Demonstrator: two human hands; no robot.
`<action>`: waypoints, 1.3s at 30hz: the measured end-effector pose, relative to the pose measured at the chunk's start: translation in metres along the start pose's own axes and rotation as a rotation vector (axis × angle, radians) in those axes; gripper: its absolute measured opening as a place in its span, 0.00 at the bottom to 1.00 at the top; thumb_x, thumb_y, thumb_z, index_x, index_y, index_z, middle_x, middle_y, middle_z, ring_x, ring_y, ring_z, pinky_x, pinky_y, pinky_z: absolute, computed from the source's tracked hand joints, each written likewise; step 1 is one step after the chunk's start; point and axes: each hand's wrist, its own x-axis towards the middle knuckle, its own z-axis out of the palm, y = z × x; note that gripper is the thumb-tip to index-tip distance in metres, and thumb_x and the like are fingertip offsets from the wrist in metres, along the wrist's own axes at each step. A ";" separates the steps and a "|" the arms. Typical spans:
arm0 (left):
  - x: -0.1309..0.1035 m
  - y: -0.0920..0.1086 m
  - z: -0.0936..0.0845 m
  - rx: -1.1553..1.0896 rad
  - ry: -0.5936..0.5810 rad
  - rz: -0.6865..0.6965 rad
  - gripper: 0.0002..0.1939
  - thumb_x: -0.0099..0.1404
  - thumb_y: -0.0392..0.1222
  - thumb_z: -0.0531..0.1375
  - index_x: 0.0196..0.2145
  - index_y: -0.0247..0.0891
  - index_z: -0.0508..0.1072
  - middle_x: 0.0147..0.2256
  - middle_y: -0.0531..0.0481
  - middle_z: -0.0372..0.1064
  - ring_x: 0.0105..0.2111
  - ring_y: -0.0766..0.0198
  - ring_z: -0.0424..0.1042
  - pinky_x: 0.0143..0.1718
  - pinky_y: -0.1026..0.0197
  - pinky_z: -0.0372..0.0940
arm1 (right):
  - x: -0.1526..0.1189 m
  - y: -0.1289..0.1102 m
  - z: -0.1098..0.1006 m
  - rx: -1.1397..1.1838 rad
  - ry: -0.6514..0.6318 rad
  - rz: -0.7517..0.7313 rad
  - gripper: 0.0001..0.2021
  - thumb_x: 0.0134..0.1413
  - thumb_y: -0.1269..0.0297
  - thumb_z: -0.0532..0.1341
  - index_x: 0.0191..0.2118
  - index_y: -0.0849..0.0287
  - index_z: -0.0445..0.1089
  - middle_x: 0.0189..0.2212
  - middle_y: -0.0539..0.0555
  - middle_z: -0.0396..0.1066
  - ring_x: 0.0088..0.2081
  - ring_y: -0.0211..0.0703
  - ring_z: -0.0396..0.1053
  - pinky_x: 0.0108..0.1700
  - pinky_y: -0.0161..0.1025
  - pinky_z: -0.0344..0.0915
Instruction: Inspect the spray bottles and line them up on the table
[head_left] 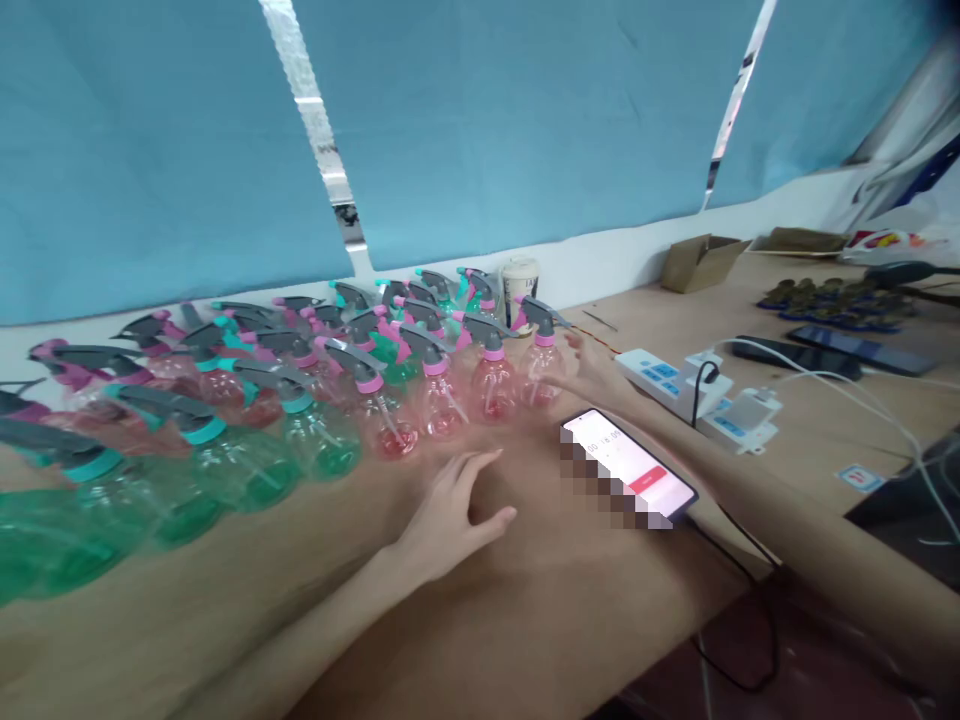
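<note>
Left hand (pixel 454 505) wide and empty above the surface (pixel 540 580), the right hand (pixel 592 368) reaches beside the end pink spray bottle (pixel 541 360) toward the far edge, grip unclear; a steady hold round its body should spare the neighbouring bottle (pixel 494 388) a knock.

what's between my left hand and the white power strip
In the head view, the phone lies between your left hand and the power strip, with your right forearm crossing between phone and strip.
</note>
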 end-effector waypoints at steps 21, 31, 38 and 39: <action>-0.243 -0.115 -0.131 0.025 0.615 -0.526 0.18 0.60 0.56 0.57 0.44 0.46 0.69 0.46 0.48 0.73 0.37 0.51 0.76 0.36 0.52 0.71 | -0.093 -0.324 0.136 0.577 -0.668 -0.522 0.06 0.54 0.59 0.62 0.33 0.56 0.70 0.30 0.49 0.73 0.30 0.37 0.70 0.35 0.36 0.66; -0.330 -0.187 -0.220 0.181 1.292 -0.713 0.20 0.55 0.50 0.60 0.42 0.39 0.63 0.42 0.43 0.65 0.45 0.51 0.68 0.46 0.48 0.65 | -0.116 -0.435 0.233 0.639 -0.798 -0.517 0.12 0.52 0.61 0.63 0.43 0.57 0.70 0.34 0.51 0.75 0.31 0.39 0.71 0.38 0.38 0.66; -0.326 -0.242 -0.254 0.245 1.320 -0.792 0.37 0.49 0.48 0.69 0.52 0.33 0.60 0.52 0.36 0.59 0.54 0.43 0.60 0.55 0.44 0.55 | -0.130 -0.465 0.255 0.646 -0.825 -0.481 0.13 0.52 0.62 0.63 0.43 0.58 0.69 0.35 0.53 0.76 0.34 0.40 0.73 0.41 0.39 0.67; -0.323 -0.247 -0.255 0.247 1.308 -0.782 0.39 0.50 0.48 0.69 0.54 0.32 0.59 0.53 0.35 0.59 0.55 0.42 0.59 0.56 0.45 0.54 | -0.132 -0.467 0.256 0.644 -0.827 -0.476 0.12 0.52 0.62 0.63 0.43 0.58 0.69 0.35 0.53 0.75 0.34 0.40 0.73 0.41 0.39 0.67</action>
